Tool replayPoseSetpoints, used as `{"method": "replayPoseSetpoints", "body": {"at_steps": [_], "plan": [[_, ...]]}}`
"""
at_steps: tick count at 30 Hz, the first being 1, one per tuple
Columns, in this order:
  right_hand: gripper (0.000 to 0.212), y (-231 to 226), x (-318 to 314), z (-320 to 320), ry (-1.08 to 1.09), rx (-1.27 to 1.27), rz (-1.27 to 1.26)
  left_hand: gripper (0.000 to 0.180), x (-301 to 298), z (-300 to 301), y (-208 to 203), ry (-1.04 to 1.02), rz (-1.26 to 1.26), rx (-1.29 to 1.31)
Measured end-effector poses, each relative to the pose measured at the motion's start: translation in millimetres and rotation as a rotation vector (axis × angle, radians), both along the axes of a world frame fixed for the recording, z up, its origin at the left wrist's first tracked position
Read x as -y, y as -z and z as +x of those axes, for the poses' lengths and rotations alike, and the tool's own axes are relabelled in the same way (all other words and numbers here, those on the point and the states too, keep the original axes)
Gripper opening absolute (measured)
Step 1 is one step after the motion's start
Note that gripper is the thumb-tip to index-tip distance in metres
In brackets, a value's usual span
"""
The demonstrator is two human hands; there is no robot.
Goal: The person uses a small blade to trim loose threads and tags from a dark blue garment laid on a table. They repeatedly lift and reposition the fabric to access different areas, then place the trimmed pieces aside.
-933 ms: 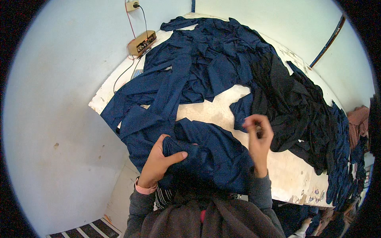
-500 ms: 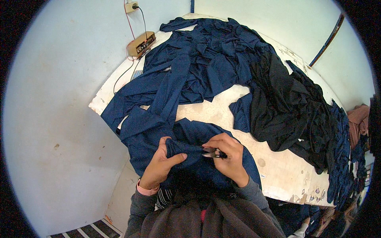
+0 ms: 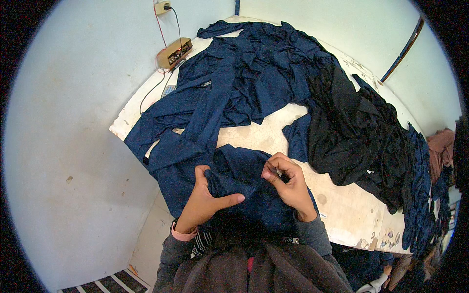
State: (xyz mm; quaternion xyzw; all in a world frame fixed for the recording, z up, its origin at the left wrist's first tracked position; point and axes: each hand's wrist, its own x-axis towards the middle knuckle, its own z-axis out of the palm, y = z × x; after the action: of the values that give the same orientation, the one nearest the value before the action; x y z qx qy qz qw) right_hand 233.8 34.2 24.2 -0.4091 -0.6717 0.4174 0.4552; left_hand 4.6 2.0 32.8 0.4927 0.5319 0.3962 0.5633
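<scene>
A navy blue garment (image 3: pixel 227 163) lies bunched over the table's near edge and toward my lap. My left hand (image 3: pixel 207 200) grips a fold of it, the cloth caught between thumb and fingers. At the right side of that fold, my right hand (image 3: pixel 288 183) is closed in a pinch, thumb and index tips meeting against the cloth's edge. What the tips pinch is too small to make out. A dark shape shows inside the curled fingers; the snips seen earlier are not plainly visible now.
A white, stained table (image 3: pixel 342 212) carries a large heap of navy cloth (image 3: pixel 264 58) and black cloth (image 3: pixel 342 127). A brown box with wires (image 3: pixel 175 52) stands at the back left by the wall. Another person's hand (image 3: pixel 387 270) shows at lower right.
My right hand has moved a little right and up, and its fingers have closed to a pinch. The dark-handled snips no longer show clearly. My left thumb has shifted right over the fold.
</scene>
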Motion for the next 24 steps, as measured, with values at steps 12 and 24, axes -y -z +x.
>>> {"method": "replayPoseSetpoints", "body": {"at_steps": [12,24], "plan": [[0.006,25.5,-32.2,34.5,0.398,0.353,0.238,0.093,2.9,-12.2,-0.1,0.030,-0.114,0.097],[0.040,2.4,-2.5,13.6,0.130,0.127,-0.111,0.065,-6.3,-25.1,0.9,-0.136,-0.005,0.309]]}}
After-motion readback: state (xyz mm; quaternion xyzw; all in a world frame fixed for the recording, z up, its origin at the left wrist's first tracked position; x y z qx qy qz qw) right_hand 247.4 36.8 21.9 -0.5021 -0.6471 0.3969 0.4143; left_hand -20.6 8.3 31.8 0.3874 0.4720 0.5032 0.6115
